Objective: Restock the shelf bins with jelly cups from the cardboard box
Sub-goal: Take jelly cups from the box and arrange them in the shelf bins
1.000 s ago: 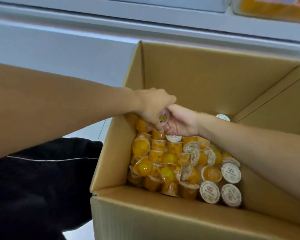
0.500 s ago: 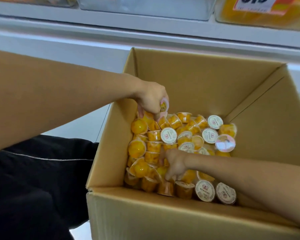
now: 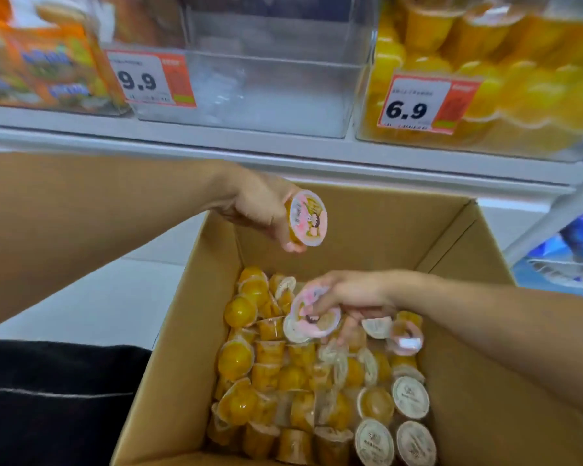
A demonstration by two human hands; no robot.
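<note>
1. Head view: the left hand (image 3: 263, 210) grips a pink-lidded orange jelly cup (image 3: 306, 217) above the open brown cardboard box (image 3: 377, 227); the right hand (image 3: 350, 294) pinches another pink-lidded cup (image 3: 313, 314) among the heap inside.
2. The clear plastic shelf bin (image 3: 266, 79) ahead looks empty; restocking appears barely begun, with most cups unmoved.

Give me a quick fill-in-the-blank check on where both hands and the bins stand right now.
1. The left hand holds one jelly cup above the ____.
2. The right hand grips a pink-lidded cup inside the cardboard ____.
3. The clear middle bin carries the price tag reading ____.
4. The bin tagged 6.9 is ____ with orange cups.

Missing words: box; box; 9.9; full
</note>
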